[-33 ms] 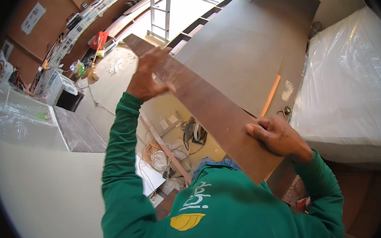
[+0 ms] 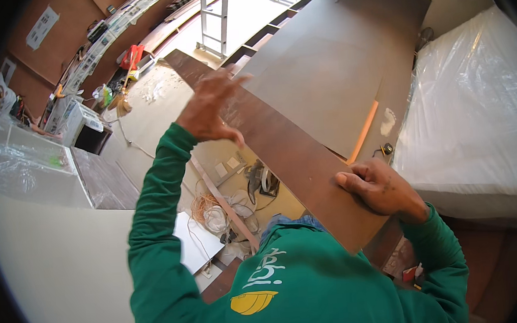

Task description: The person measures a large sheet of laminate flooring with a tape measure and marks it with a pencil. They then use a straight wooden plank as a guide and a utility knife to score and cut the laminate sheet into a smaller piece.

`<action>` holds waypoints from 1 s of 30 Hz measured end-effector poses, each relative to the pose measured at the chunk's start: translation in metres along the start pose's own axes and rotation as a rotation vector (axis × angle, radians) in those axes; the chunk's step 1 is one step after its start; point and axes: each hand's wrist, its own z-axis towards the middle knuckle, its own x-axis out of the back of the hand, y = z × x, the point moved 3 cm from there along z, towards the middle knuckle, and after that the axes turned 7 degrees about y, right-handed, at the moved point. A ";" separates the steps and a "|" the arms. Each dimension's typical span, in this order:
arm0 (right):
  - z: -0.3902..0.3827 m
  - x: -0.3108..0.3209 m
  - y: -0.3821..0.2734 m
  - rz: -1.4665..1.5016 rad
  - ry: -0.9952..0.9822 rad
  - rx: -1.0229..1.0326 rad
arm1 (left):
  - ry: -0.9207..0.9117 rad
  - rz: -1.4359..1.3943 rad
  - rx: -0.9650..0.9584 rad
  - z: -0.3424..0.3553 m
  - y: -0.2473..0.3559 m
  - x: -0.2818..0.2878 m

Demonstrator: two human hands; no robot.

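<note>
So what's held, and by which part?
Right hand grips the brown board by its right edge, toward the near end. Left hand open; contact unclear.

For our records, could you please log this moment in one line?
left hand: open over brown board; right hand: gripping its edge; orange strip: on panel

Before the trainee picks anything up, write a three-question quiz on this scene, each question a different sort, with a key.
1. True or false: the right hand grips the long brown board near its near end.
2. Which thing is the left hand over? A) plastic-wrapped block B) brown board C) straw broom
3. Fill the gap: a metal ____ stands past the board's far end, near the top of the picture.

Key: 1. True. 2. B, its fingers spread and blurred. 3. Ladder.
</note>
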 end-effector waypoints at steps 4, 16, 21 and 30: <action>-0.024 0.015 0.004 -0.107 0.034 0.093 | -0.301 0.091 -0.386 0.035 0.061 -0.031; -0.037 0.019 0.050 -0.236 0.012 0.022 | -0.518 -0.428 -0.359 0.016 0.094 -0.120; -0.034 0.040 0.036 -0.223 0.027 -0.035 | -0.454 -0.417 -0.351 0.032 0.092 -0.120; -0.027 0.081 0.033 -0.257 0.003 0.020 | -0.415 -0.386 -0.345 0.053 0.096 -0.120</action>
